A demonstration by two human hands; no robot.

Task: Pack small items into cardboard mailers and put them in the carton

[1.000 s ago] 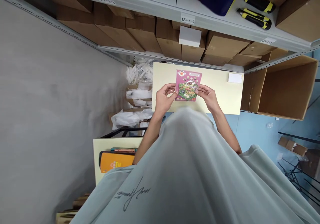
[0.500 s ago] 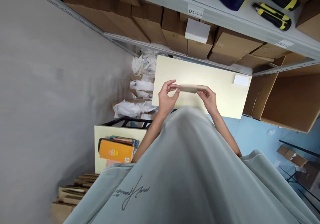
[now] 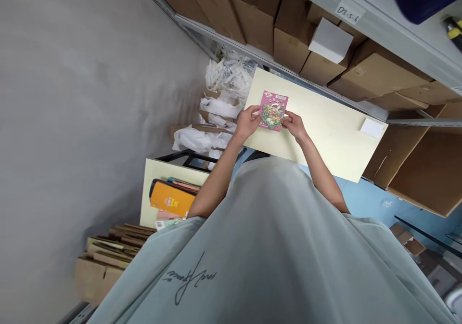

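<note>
A small pink picture book point(image 3: 273, 111) with a colourful garden-like picture and printed characters on its cover faces up over the pale yellow tabletop point(image 3: 317, 136). My left hand point(image 3: 248, 123) pinches its left edge. On the opposite side, the fingers of my right hand point(image 3: 293, 124) close on the lower right edge. Whether the book touches the tabletop I cannot tell. A small white box point(image 3: 372, 127) lies near the table's right end.
Cardboard boxes point(image 3: 296, 40) fill a shelf beyond the table. White wrapped packages point(image 3: 197, 138) stand left of it. An orange book point(image 3: 172, 200) lies on a side table at lower left. A big open carton point(image 3: 426, 165) is at right.
The book, seen nearly edge-on before, now shows its pink cover, tilted up between both hands. The whole view has turned and shifted, with the shelf moving rightward.
</note>
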